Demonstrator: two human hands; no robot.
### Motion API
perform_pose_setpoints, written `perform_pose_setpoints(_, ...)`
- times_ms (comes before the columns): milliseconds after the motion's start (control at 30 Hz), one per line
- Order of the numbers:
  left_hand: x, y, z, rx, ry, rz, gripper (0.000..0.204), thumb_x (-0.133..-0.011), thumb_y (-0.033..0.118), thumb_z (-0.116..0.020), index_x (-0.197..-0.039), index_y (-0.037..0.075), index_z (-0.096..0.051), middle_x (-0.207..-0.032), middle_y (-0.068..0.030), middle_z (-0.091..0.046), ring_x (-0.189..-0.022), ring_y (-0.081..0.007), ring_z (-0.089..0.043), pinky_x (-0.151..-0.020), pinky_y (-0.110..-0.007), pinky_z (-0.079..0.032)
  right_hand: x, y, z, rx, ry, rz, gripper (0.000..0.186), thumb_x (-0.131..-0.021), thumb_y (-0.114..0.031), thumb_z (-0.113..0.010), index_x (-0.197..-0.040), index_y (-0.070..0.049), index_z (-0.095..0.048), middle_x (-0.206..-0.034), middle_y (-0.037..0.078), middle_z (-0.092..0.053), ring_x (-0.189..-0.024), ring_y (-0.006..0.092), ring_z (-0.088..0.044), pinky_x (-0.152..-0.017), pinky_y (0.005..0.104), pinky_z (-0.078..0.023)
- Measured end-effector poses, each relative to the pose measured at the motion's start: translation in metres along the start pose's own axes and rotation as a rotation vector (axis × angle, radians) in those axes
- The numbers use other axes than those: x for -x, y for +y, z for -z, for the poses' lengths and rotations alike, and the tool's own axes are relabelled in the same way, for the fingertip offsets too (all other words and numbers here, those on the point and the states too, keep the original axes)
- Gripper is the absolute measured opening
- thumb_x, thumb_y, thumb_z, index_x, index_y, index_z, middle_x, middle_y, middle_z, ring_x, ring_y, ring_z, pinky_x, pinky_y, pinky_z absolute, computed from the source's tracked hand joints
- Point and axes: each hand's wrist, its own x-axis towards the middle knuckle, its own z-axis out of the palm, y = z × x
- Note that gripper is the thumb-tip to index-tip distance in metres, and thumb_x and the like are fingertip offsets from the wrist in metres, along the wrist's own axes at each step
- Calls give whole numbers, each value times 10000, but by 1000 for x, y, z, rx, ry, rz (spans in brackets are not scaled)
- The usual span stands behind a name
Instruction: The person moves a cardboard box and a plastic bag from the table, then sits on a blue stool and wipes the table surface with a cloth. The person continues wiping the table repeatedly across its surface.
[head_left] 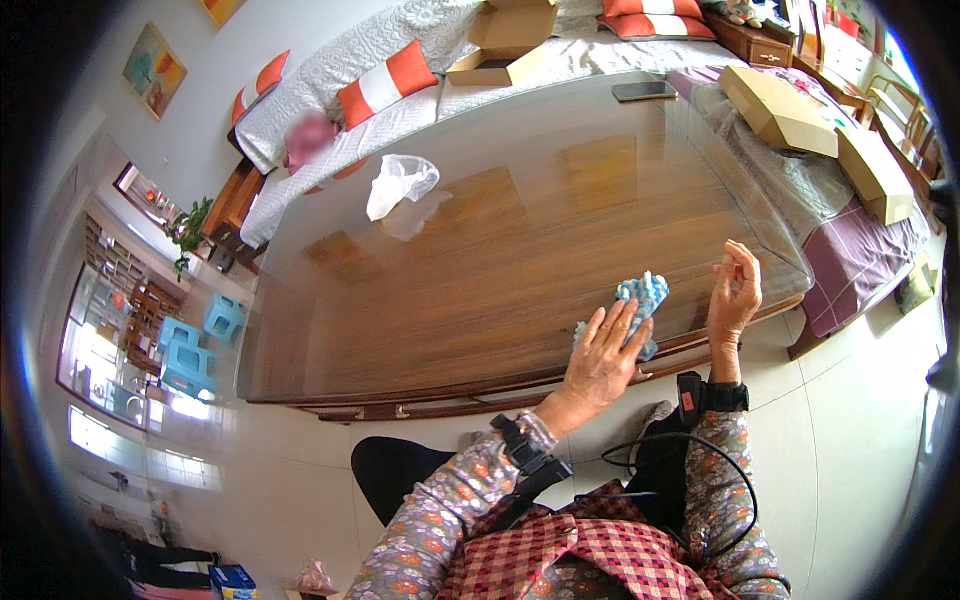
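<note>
One cloth [648,291] lies on the glass-topped wooden worktop [450,335], right of its middle and close to the near edge. Two hands are at work here: the left hand [604,358] rests palm down over the cloth, fingers extended rather than closed, while the right hand [735,292] is held off to the cloth's right — fingers loosely bent, thumb near them, nothing visible in its grasp (whether it touches the worktop, I cannot tell). Also on the worktop are one white, rumpled plastic bag [402,184] toward the far left and one dark phone [644,92] by the far edge. Beyond stand one open cardboard box [508,35] on the sofa [330,105] and two more cardboard pieces [778,112] at the right; three light-blue stools [188,366] stand at the left. The cloth itself is blue and white, patterned and crumpled — bunched up past the fingertips, with smaller bits showing on either side.
</note>
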Motion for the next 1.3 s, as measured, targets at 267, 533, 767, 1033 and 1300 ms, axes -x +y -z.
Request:
perform_pose_setpoints(267, 133, -82, 93, -310, -36, 230, 554, -807, 34, -598, -1354, 75, -522, -1421, -200, -450, -1357, -329, -409, -1097, -536, -331, 6, -5, -11, -18, -28, 33, 127, -940, -52, -602, -1034, -70, -684, -1076, 56, -667, -777, 110, -613, -662, 239, -561)
perform_pose_setpoints(533, 259, -162, 168, -699, 0, 550, 556, -810, 49, -636, -1343, 39, -477, -1391, -207, -456, -1345, -343, -405, -1115, -504, -312, 11, -21, -16, -17, -90, 56, 138, -939, -41, -591, -1041, -75, -678, -1078, 60, -666, -783, 125, -624, -660, 240, -561)
perform_pose_setpoints(767, 220, -135, 135, -592, 74, 392, 495, -774, 36, -655, -1261, 20, -562, -1336, -218, -505, -1277, -354, -475, -1077, -499, -361, 23, -39, -24, -3, -177, 146, 135, -925, -23, -583, -1025, -51, -669, -1078, 89, -664, -796, 167, -642, -655, 264, -552)
perform_pose_setpoints(1033, 109, -66, 67, -278, 126, 109, 559, -774, 53, -669, -1317, 48, -538, -1373, -225, -491, -1281, -350, -488, -1086, -479, -378, 41, -53, -44, -15, -292, 214, 131, -917, -22, -580, -1007, -45, -674, -1085, 101, -669, -873, 196, -654, -707, 280, -553)
perform_pose_setpoints(1300, 139, -94, 100, -239, 59, 225, 597, -770, 132, -639, -1350, 65, -516, -1407, -218, -461, -1345, -348, -421, -1107, -505, -329, 44, -56, -53, -38, -336, 201, 141, -921, -13, -567, -1014, -39, -671, -1094, 106, -662, -889, 202, -656, -665, 270, -582)
